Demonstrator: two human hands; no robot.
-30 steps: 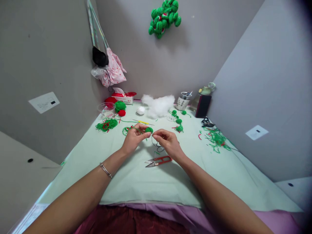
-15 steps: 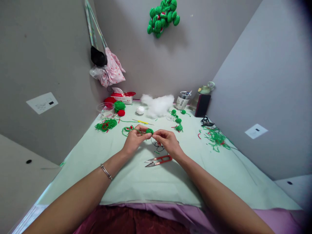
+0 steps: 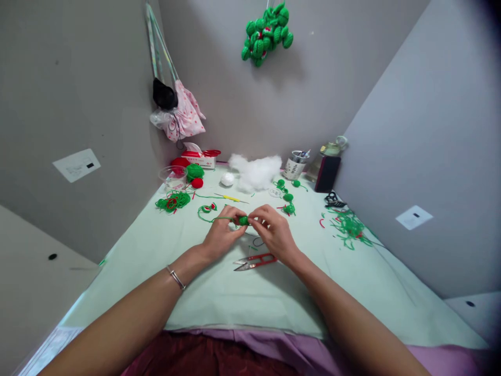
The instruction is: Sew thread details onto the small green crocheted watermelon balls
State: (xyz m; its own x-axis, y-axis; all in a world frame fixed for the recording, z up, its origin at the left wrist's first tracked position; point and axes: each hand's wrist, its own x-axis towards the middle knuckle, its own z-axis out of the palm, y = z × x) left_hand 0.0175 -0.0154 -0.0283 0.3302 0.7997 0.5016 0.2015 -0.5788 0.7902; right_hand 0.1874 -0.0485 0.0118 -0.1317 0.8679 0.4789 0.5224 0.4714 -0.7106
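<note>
A small green crocheted piece [image 3: 243, 221] is pinched between the thumb and fingers of my left hand [image 3: 224, 232]. My right hand [image 3: 274, 232] is closed at the piece's right end, thumb and fingertips pressed together; what they grip there is too small to make out. Green yarn runs left from the piece towards a small red and green crocheted part [image 3: 209, 208]. A dark thread [image 3: 258, 241] curls below my hands. Nearer to me, red-handled thread snips [image 3: 256, 261] lie on the pale cloth. A yellow crochet hook [image 3: 231, 198] rests beyond my left hand.
White stuffing [image 3: 256, 172], yarn balls [image 3: 195, 172] and a tissue box [image 3: 205, 159] stand along the back. Green scraps [image 3: 350, 228] lie right, tangled yarn [image 3: 173, 201] left. A pen tin [image 3: 295, 166] and a phone [image 3: 327, 172] are at back right.
The green piece has turned and sits slightly lower between my hands. My right hand's fingers have shifted at its right end. The whole view has moved a little.
</note>
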